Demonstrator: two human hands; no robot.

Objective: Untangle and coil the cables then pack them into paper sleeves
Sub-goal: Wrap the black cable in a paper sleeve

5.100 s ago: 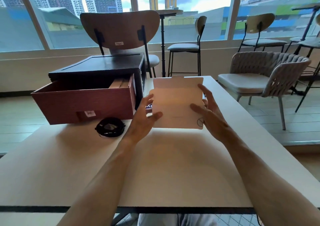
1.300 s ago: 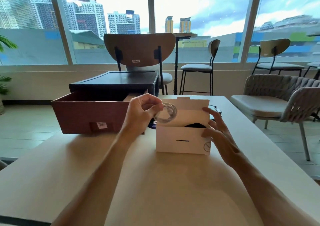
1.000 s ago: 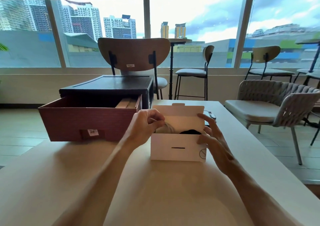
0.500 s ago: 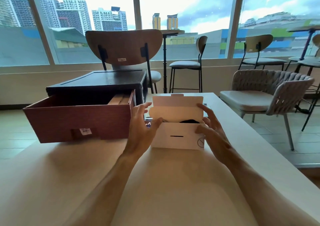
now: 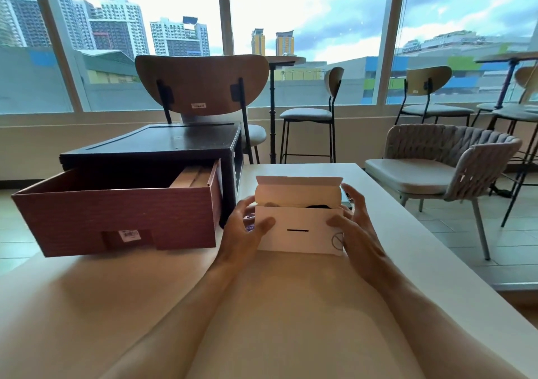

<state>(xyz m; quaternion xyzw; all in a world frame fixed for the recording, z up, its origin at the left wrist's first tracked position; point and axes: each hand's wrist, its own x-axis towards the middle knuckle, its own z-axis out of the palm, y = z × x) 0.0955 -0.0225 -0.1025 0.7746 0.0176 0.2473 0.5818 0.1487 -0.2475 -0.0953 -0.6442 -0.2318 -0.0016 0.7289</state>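
A white paper sleeve [image 5: 300, 233] stands upright on the table, its top flap folded partly down over the opening. A dark coiled cable [image 5: 318, 205] shows through the gap under the flap. My left hand [image 5: 243, 233] holds the sleeve's left side, thumb on the front face. My right hand [image 5: 353, 227] holds the right side, thumb on the front and fingers behind the flap. The white cable is hidden inside.
A reddish-brown drawer [image 5: 116, 218] stands pulled out of a black cabinet [image 5: 163, 145] left of the sleeve. A small object [image 5: 346, 198] lies behind the sleeve. Chairs stand beyond the table [image 5: 262, 306], whose right edge runs diagonally.
My left hand dropped a white coiled cable into the sleeve, then moved to its left side. The flap has come down over the opening.
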